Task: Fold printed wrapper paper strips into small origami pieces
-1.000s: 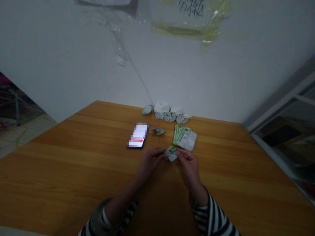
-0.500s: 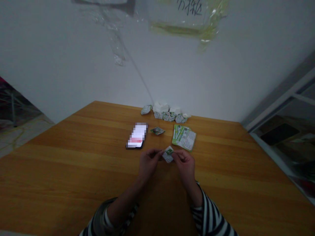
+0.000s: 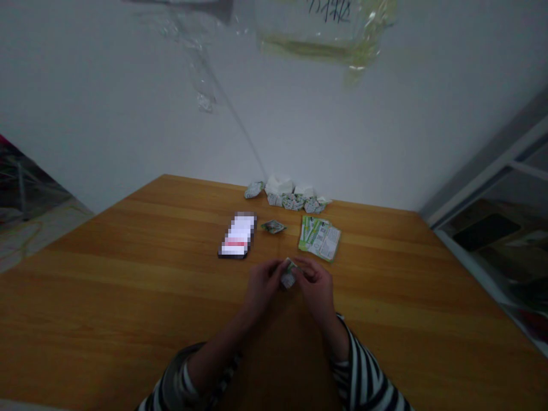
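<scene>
Above the wooden table, my left hand and my right hand meet in the middle, each pinching a small folded piece of green-and-white printed paper. The paper is squeezed between the fingertips and mostly hidden by them. Just beyond my right hand lies a flat stack of the same printed paper sheets. One folded paper piece rests alone between the stack and a phone.
A phone with a lit screen lies to the left of my hands. A row of several folded paper pieces sits at the table's far edge against the white wall. A clear plastic bag hangs on the wall above.
My hands have drawn closer together and slightly toward me. The paper piece, earlier spread open between the fingers, is now folded smaller and largely covered.
</scene>
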A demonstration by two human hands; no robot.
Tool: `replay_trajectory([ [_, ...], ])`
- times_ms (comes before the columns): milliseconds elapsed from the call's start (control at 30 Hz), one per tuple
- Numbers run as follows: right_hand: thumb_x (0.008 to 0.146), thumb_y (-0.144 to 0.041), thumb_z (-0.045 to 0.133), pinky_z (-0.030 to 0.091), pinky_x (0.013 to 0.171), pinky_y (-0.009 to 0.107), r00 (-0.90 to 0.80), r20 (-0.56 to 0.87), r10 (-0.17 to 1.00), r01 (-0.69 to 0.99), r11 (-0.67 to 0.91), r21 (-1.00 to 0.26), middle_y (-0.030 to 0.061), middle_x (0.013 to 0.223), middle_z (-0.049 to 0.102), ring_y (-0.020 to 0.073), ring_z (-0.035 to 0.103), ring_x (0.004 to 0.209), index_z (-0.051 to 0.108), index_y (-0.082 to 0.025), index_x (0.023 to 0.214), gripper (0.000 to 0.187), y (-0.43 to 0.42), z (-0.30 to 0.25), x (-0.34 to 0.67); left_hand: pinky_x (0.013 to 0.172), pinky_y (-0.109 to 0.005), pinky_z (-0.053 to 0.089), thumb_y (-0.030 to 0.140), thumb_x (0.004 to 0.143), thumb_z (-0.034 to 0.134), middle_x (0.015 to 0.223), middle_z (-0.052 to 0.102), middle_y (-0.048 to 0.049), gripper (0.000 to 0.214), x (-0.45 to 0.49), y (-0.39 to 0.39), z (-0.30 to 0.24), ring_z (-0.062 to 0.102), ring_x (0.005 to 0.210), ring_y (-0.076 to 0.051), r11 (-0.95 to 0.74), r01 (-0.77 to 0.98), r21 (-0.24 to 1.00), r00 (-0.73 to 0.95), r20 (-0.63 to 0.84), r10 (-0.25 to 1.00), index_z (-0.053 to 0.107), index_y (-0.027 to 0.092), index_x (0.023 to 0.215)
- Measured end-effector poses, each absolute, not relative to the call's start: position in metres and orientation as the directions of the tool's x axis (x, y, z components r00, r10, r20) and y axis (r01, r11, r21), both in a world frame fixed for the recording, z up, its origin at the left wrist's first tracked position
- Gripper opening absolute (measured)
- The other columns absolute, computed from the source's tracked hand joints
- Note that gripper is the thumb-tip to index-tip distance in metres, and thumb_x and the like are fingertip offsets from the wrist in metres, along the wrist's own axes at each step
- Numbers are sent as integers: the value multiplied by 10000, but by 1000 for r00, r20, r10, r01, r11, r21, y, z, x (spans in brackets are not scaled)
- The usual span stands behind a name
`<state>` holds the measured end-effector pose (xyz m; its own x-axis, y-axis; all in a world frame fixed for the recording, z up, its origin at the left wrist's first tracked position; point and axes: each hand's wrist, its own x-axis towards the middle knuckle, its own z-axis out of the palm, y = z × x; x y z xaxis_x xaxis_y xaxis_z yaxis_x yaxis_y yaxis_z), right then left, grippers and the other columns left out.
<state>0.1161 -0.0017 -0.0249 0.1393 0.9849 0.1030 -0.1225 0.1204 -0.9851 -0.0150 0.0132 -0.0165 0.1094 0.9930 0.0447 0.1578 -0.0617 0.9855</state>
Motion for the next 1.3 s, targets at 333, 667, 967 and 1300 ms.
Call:
replay_trajectory([
  [333, 723, -312, 694, 494, 525, 242, 105, 88, 991, -120, 101, -988, 2, 608, 684, 144, 622, 524, 655, -164, 938, 263, 0, -23, 120, 454, -220, 382, 389, 855, 477, 522, 575, 3, 337, -16, 13, -16, 515, 475, -132, -143, 240, 960, 141, 112, 984, 632, 163, 659],
  [667, 705, -260, 716, 513, 588, 250, 194, 116, 974, -139, 145, -980, 37, 745, 738, 161, 669, 637, 702, -171, 779, 117, 6, -25, 131, 655, -241, 478, 279, 783, 627, 784, 648, -17, 373, -20, 14, -11, 596, 697, -145, -285, 190, 939, 227, 240, 944, 620, 202, 1147],
  [967, 633, -255, 775, 552, 761, 357, -86, 14, 996, -214, -5, -977, 64, 895, 753, 220, 711, 783, 700, -174, 1012, 395, 8, -25, 139, 800, -332, 519, 256, 706, 698, 942, 748, -64, 299, -29, 20, -8, 679, 832, -213, 26, -47, 999, 196, -16, 980, 720, 166, 991],
  [1300, 707, -249, 697, 565, 748, 370, 101, 131, 986, -1, 132, -991, 45, 886, 754, 229, 711, 783, 727, -209, 943, 242, 5, -33, 132, 642, -265, 485, 225, 715, 682, 757, 673, -31, 253, -26, 20, -15, 619, 693, -172, -317, 327, 890, 112, 297, 948, 737, 235, 962],
])
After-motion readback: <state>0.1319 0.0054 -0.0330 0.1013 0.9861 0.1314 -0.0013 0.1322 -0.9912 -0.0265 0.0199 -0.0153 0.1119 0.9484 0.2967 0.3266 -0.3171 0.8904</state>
